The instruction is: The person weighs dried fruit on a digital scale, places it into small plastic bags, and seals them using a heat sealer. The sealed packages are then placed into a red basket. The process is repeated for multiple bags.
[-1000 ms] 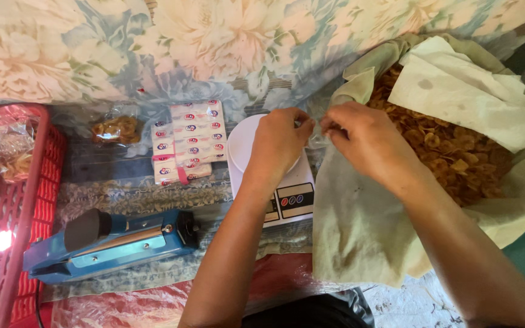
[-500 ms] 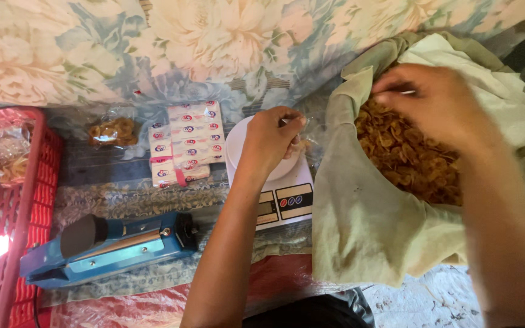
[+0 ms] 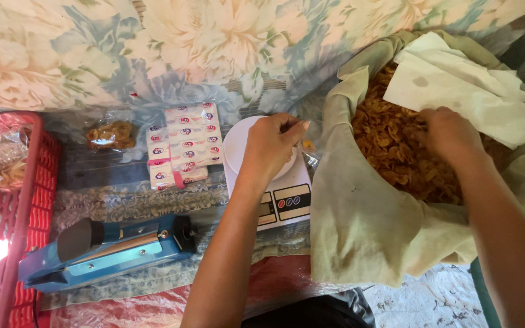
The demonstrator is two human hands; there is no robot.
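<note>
Since the earlier frame, the right hand has been pushed deeper into the cloth sack and is now curled, knuckles up, on the fried chips; whether any chips are grasped cannot be told, since the fingertips are hidden. Little change is seen in the left hand, which is held over the kitchen scale, its fingers pinched on the clear bag at the scale's right edge, beside the sack's near rim. A pale cloth is folded back over the sack's far side.

Left of the scale, a stack of small white packets is laid on the patterned mat, with a small filled bag of chips just beyond it at the far edge. A blue heat sealer is set along the mat's near edge, and a red plastic basket is stood at the left edge. A floral sheet is spread behind everything.
</note>
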